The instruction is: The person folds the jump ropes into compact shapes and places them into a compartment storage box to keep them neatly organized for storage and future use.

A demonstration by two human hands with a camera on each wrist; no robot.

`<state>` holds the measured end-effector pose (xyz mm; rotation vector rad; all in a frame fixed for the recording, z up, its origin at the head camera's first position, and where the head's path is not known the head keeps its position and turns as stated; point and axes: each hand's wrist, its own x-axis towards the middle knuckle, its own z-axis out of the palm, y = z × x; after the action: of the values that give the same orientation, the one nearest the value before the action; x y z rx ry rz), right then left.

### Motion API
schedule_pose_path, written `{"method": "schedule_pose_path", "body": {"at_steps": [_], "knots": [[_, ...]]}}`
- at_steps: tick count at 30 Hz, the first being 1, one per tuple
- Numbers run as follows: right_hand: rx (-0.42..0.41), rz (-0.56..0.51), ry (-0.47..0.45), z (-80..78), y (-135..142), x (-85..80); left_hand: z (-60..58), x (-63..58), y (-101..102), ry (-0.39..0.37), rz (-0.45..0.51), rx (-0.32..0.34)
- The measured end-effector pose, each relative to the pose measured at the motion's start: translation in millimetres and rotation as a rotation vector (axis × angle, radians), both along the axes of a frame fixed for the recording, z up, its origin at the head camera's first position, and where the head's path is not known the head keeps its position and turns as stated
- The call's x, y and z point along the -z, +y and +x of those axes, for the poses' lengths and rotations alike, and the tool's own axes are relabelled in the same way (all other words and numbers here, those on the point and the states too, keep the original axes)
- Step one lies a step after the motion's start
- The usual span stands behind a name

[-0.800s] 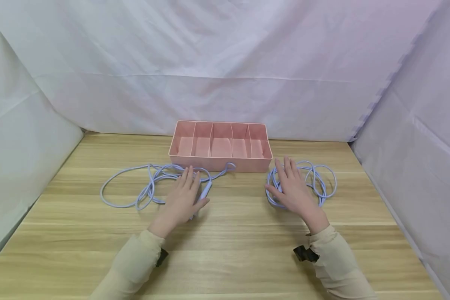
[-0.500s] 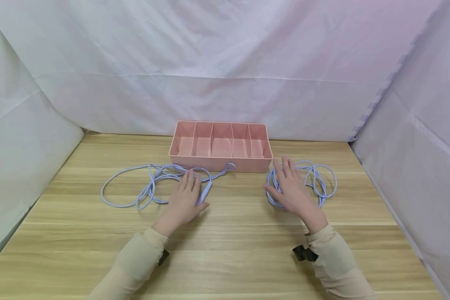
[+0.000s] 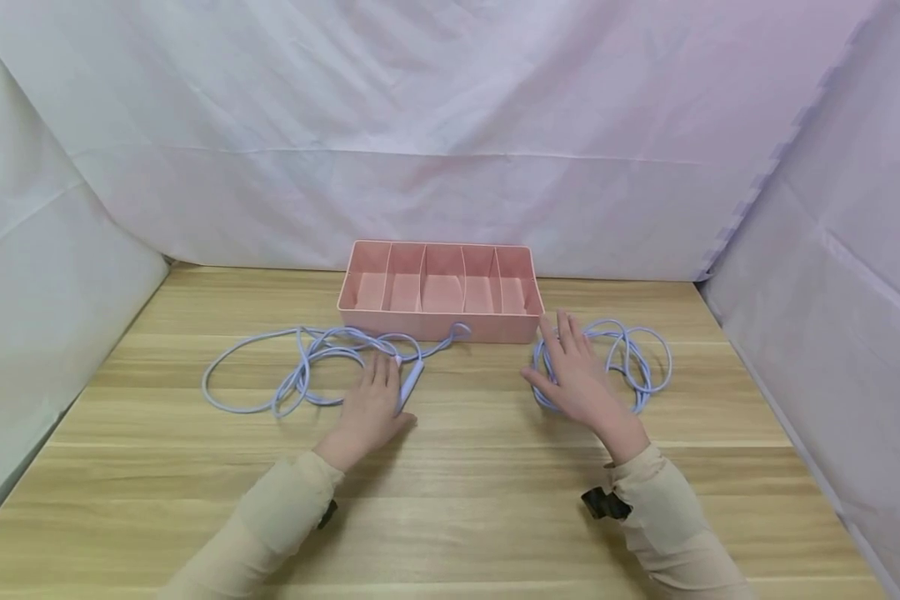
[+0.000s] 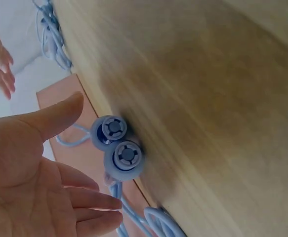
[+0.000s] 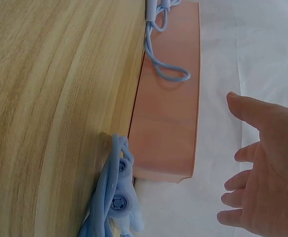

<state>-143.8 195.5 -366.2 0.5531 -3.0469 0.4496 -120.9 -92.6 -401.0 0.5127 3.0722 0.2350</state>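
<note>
A light-blue jump rope (image 3: 298, 385) lies in loose loops on the left of the table. Its two handles (image 4: 124, 160) lie side by side, ends toward the left wrist camera; in the head view one handle (image 3: 412, 381) shows right of my left hand (image 3: 370, 410). That hand is held with fingers extended and thumb out, palm beside the handles, nothing gripped. My right hand (image 3: 581, 383), fingers spread, hovers over a second coiled blue jump rope (image 3: 644, 397), hiding part of it. In the right wrist view this rope's handles (image 5: 120, 201) rest beneath the spread fingers.
Behind the ropes stands a pink box (image 3: 442, 325) with several compartments, near the back edge of the wooden table (image 3: 465, 500). A loop of the left rope touches or overlaps its front wall. White cloth (image 3: 450, 100) hangs behind and at both sides.
My left hand has drawn back slightly toward me and lowered near the handles, its fingertips bending a little. The right hand has drifted slightly left. Ropes and box stay put.
</note>
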Motion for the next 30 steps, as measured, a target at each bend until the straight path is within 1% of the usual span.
{"method": "schedule_pose_path", "body": {"at_steps": [3,5,11,14,16,18,21,24,30], "knots": [[0.0,-0.005,-0.002,0.0,-1,0.2,-2.1,2.6,1,-0.028,0.012,-0.041],[-0.003,-0.005,-0.001,-0.1,-1,0.9,-3.1,4.7,1,-0.026,0.019,-0.072],[-0.009,-0.008,-0.008,-0.7,-2,4.7,-3.4,9.1,1,0.063,0.064,-0.156],[-0.009,-0.009,0.001,-0.7,-2,5.7,-2.0,6.4,2,0.102,0.058,-0.192],[-0.013,-0.014,0.005,-1.0,-3,5.8,-1.0,2.8,3,0.106,0.042,-0.214],[-0.018,-0.019,0.01,-1.3,-4,5.9,-0.4,-0.5,4,0.097,0.021,-0.229],[-0.023,-0.021,0.005,-1.3,-5,5.5,0.0,-4.3,5,0.062,0.007,-0.238],[-0.026,-0.015,0.004,-1.5,-6,5.0,0.1,-5.5,7,0.044,-0.011,-0.244],[-0.036,-0.02,-0.001,-1.6,-9,5.3,2.1,-4.0,6,0.063,-0.047,-0.245]]}}
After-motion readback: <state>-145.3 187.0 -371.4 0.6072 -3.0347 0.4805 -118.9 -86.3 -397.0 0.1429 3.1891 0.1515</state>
